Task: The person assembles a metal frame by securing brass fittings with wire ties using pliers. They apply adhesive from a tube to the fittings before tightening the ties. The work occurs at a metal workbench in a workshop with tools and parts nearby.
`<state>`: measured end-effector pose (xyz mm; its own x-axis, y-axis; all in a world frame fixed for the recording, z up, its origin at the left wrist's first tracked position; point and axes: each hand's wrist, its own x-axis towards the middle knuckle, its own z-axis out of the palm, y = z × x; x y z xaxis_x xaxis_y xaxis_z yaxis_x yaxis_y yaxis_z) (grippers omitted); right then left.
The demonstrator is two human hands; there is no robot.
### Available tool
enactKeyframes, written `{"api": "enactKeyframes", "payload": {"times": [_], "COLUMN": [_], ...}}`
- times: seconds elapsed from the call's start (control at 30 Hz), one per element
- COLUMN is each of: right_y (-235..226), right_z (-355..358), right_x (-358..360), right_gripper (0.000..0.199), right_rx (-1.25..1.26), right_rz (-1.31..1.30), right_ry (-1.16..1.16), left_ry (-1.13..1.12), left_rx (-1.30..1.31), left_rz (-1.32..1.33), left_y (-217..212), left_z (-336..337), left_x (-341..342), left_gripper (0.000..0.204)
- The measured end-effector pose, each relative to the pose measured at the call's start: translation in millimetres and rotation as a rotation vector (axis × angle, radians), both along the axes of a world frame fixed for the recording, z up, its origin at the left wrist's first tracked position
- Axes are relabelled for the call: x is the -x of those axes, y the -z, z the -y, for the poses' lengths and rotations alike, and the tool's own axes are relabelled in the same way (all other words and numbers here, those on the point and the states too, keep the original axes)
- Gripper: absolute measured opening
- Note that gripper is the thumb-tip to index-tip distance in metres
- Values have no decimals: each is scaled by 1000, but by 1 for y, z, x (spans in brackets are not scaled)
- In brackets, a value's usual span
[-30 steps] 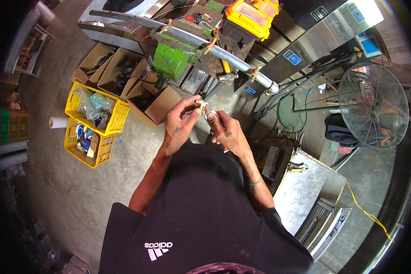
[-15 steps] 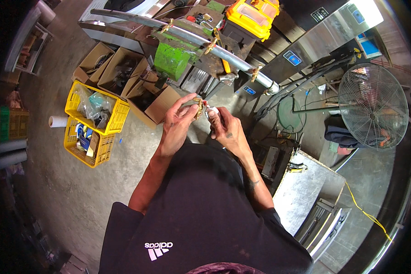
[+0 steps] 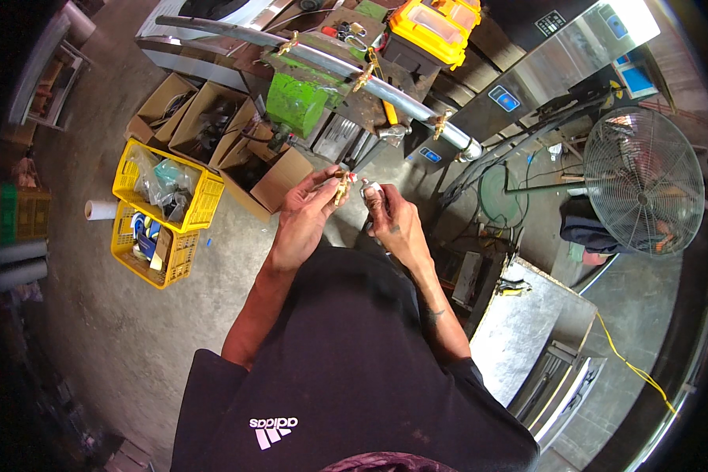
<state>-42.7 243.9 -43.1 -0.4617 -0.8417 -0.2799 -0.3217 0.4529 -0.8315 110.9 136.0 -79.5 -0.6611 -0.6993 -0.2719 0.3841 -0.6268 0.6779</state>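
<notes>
Pinching brass fitting (image 3: 342, 189) in left hand (image 3: 301, 224), small pale object (image 3: 370, 187) in right hand (image 3: 396, 220), across narrow gap. Bordered leftward by edge of cardboard box (image 3: 282, 186) and by concrete floor (image 3: 212, 315).

I have the bare left hand (image 3: 304, 222) bent into a thumb-and-finger pinch and the bare right hand (image 3: 397, 226) just to its right, not touching it, curled with the thumb uppermost, while the bare left forearm (image 3: 261, 307) and the bare, dark-tattooed right forearm (image 3: 434, 295) slant inward below their hands.

Workshop with hammer (image 3: 390, 118), yellow toolbox (image 3: 431, 33)
</notes>
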Motion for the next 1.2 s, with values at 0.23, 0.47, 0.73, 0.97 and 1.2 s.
{"api": "enactKeyframes", "payload": {"times": [0.23,0.47,0.73,0.97,1.2], "right_y": [6,54,225,258,245], "right_z": [-20,-134,-465,-645,-644], "right_x": [0,26,83,60,58], "right_gripper": [41,44,32,28,44], "right_rx": [-1,-5,180,-56,133], "right_rz": [84,247,61,-120,275], "right_ry": [56,437,1417,1569,1465], "left_ry": [46,184,339,450,471], "left_rx": [-85,-33,-39,-30,49], "left_rz": [36,102,193,292,337], "left_y": [13,41,48,35,29], "left_z": [-3,-8,-60,-131,-169], "left_x": [4,4,27,70,84], "left_gripper": [31,33,38,42,41]}}
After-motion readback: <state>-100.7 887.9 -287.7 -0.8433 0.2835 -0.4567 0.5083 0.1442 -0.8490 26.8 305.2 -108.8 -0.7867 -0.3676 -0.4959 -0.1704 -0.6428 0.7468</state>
